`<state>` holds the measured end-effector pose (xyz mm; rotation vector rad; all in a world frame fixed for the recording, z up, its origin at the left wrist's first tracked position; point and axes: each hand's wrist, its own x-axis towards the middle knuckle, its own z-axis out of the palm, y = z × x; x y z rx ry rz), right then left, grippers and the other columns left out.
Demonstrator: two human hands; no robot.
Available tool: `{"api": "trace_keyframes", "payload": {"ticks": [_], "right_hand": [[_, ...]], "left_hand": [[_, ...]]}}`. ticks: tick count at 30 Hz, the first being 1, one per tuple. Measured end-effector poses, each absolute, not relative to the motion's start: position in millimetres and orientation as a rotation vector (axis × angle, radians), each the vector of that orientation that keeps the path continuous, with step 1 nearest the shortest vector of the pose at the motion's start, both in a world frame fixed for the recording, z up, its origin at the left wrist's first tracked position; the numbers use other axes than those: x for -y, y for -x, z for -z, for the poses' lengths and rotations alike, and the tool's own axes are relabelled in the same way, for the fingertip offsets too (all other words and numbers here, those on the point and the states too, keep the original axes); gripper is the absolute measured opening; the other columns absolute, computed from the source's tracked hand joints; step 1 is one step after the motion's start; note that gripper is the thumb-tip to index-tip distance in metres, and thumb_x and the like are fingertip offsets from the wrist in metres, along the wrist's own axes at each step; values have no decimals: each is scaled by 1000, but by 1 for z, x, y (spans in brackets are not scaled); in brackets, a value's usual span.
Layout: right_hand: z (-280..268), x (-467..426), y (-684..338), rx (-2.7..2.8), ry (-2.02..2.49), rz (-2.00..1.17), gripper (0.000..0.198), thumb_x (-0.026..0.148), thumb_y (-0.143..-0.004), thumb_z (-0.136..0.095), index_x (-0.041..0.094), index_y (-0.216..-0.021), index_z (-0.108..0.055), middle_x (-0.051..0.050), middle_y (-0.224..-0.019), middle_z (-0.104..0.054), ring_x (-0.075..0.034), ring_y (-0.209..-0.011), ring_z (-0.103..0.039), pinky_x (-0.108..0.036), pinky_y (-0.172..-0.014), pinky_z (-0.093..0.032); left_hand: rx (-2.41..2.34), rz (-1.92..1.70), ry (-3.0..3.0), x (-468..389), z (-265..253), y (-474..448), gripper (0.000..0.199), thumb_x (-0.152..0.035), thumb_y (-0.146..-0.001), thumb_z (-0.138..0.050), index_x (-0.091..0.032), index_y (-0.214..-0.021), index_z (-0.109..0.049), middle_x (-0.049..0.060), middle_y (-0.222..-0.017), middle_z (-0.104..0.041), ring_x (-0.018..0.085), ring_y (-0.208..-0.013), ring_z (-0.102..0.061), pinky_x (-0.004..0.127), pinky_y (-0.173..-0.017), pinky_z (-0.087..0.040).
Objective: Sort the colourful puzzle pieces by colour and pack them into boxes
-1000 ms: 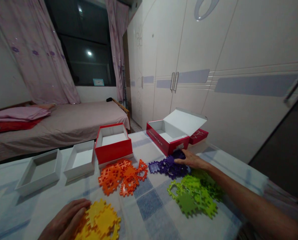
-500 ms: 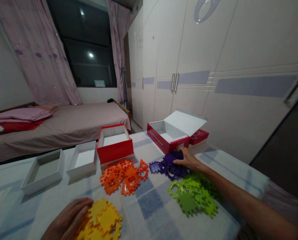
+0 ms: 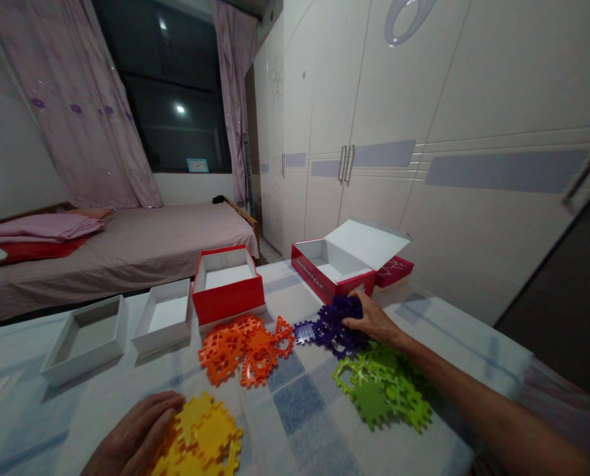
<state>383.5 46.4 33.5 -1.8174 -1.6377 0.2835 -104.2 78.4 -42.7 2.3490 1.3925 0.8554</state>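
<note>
On the tabletop (image 3: 299,446), my right grip (image 3: 376,322) is holding purple pieces (image 3: 331,325), apparently gathering; lifting is calling for a steady pinch; my left grip (image 3: 133,431) is touching yellow pieces (image 3: 208,436) beside it, closure unclear

Yellow pieces (image 3: 209,430) cropped, box lettering (image 3: 309,274) illegible

Bare left hand (image 3: 135,430), bare right hand (image 3: 374,318), bare forearm (image 3: 456,377)

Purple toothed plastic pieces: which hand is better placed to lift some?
Probably the right hand: it grips some purple pieces, while the left hand touches the yellow toothed plastic pieces.
</note>
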Motion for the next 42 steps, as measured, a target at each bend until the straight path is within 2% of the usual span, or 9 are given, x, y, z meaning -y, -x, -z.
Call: {"api": "trace_keyframes", "payload": {"ticks": [10,19,23,26,30,34,36,38,42], "right_hand": [[-37,-48,-397,1452,1776,-146,48,38,-63,-64,18,-103,-47,-6,-95,-58,-22,-88,-57,-37,-82,-45],[-97,-72,-398,1264,1620,-237,50,44,-61,-70,19,-99,-49,-3,-86,-60,-17,-74,-58,-30,-65,-50],[-124,-121,-411,1145,1671,-164,52,41,-62,-69,15,-103,-50,-6,-92,-62,-17,-78,-60,-30,-69,-51],[-129,-147,-418,1098,1741,-104,54,39,-64,-68,12,-107,-50,-11,-99,-61,-21,-88,-59,-35,-79,-49],[-115,-131,-409,1152,1777,2,42,34,-67,-63,14,-103,-55,-13,-108,-59,-23,-100,-55,-38,-91,-41],[-86,-75,-392,1506,1809,-48,20,33,-76,-53,18,-87,-60,-6,-87,-64,-19,-80,-59,-31,-77,-44],[-69,-49,-389,1806,1884,-206,20,35,-76,-54,19,-85,-62,-5,-82,-65,-19,-75,-59,-30,-70,-43],[-53,-32,-387,2015,1967,-364,25,36,-72,-58,18,-89,-64,-6,-85,-66,-20,-77,-59,-29,-68,-42],[-32,-23,-383,2061,2099,-387,30,33,-68,-63,18,-94,-66,-7,-88,-65,-21,-77,-58,-29,-67,-40]], "left_hand": [[-1423,-827,-2324,-79,46,106,41,-56,-83,-43,-29,-98,-70,2,-109,-68,19,-102,-65,29,-91,-50],[-1447,-835,-2309,-78,45,105,45,-59,-82,-41,-28,-95,-71,3,-107,-69,20,-100,-65,30,-90,-51],[-1437,-817,-2321,-80,48,108,41,-55,-84,-43,-27,-98,-70,3,-111,-68,20,-103,-64,30,-91,-51],[-1428,-833,-2348,-80,46,108,41,-54,-84,-42,-28,-97,-70,2,-109,-69,20,-101,-65,30,-90,-51],[-1427,-838,-2367,-76,38,104,40,-53,-84,-43,-27,-95,-71,2,-107,-69,20,-97,-67,27,-87,-53],[-1422,-823,-2348,-71,30,97,37,-51,-85,-43,-27,-94,-70,1,-105,-69,17,-97,-66,22,-87,-52],[-1416,-824,-2339,-69,27,94,37,-51,-85,-44,-27,-95,-69,1,-105,-69,17,-98,-66,22,-87,-52],[-1416,-824,-2338,-68,23,92,37,-52,-84,-44,-27,-95,-68,1,-105,-69,17,-97,-66,22,-87,-52],[-1410,-817,-2359,-68,19,90,38,-52,-84,-43,-26,-94,-69,1,-103,-69,17,-95,-67,23,-86,-53]]}}
